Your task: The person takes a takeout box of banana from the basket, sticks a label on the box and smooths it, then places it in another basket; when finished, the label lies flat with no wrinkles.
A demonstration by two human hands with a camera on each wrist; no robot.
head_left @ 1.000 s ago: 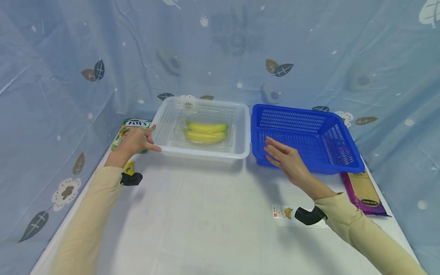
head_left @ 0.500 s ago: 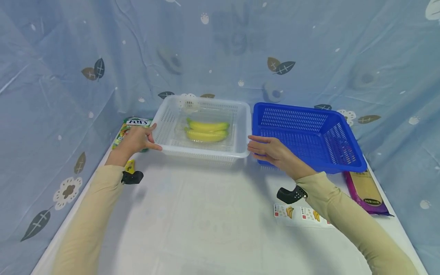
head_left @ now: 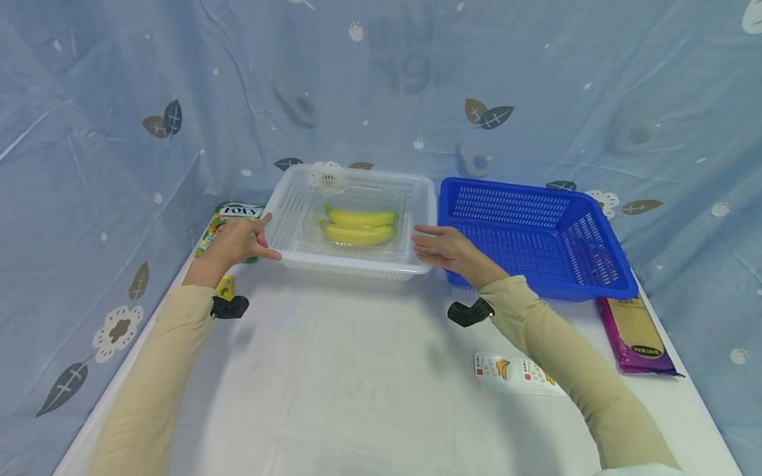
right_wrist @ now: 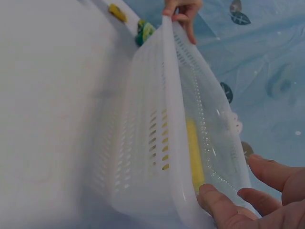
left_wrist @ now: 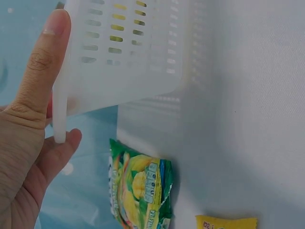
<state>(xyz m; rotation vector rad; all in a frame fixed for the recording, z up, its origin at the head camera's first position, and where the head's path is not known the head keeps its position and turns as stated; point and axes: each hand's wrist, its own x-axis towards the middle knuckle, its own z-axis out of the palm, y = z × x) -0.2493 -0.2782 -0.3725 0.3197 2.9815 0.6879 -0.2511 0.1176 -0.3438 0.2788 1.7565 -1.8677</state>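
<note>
My left hand (head_left: 238, 241) grips the white plastic basket (head_left: 351, 266) by its near left corner; in the left wrist view the thumb lies along the front wall and the fingers behind the rim. Two bananas (head_left: 357, 226) sit side by side in a clear plastic tray (head_left: 400, 205) inside this basket. Over the basket's right rim reaches my right hand (head_left: 446, 248), fingers stretched out toward the bananas and nothing held. In the right wrist view its fingertips (right_wrist: 207, 191) are right at the inside of the rim, close to one banana's end.
A blue basket (head_left: 536, 289) stands against the white one's right side. Left lie a green Fox's candy bag (head_left: 238, 210) and a small yellow packet (head_left: 225, 288). Right lie a purple noodle-like pack (head_left: 639, 337) and banana-printed labels (head_left: 506, 377). Blue patterned cloth (head_left: 381, 79) hangs behind.
My right hand has moved left, from over the blue basket to across the white basket's right rim. My left hand stays at its corner; the bananas have not moved.
</note>
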